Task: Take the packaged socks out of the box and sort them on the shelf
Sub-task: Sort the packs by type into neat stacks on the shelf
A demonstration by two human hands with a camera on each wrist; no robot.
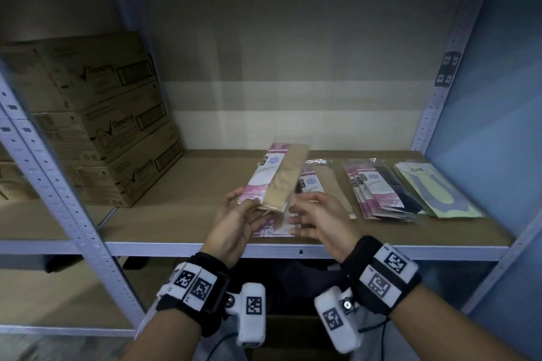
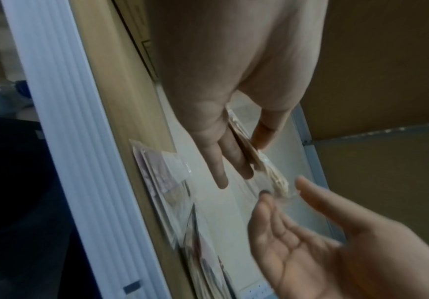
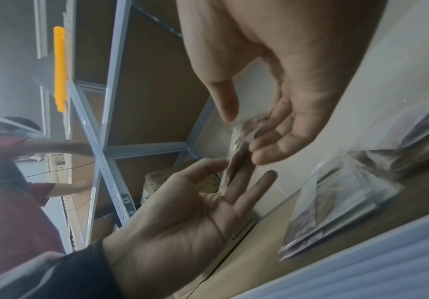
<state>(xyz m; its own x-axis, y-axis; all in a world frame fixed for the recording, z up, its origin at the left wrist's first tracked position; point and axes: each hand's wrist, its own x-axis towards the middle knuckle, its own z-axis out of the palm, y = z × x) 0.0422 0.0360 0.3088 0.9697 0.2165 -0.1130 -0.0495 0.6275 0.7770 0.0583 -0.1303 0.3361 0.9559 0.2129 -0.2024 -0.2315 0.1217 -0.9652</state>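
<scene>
Beige sock pack [image 1: 274, 177] is up off the shelf [image 1: 181, 184], tilted, lower end pinched in the left hand [image 1: 234, 221], thumb on top, fingers under. Right hand [image 1: 315, 218] just beside the pack's lower right edge, fingers spread and relaxed, holding nothing. Under the hands, a flat beige pack pile [image 1: 315, 184] on the shelf. To its right, a dark sock pack pile [image 1: 381, 192], then a yellow-green pack [image 1: 434, 189] touching it. Stacked Rexona cartons [image 1: 96, 114] sit on the shelf's left side.
</scene>
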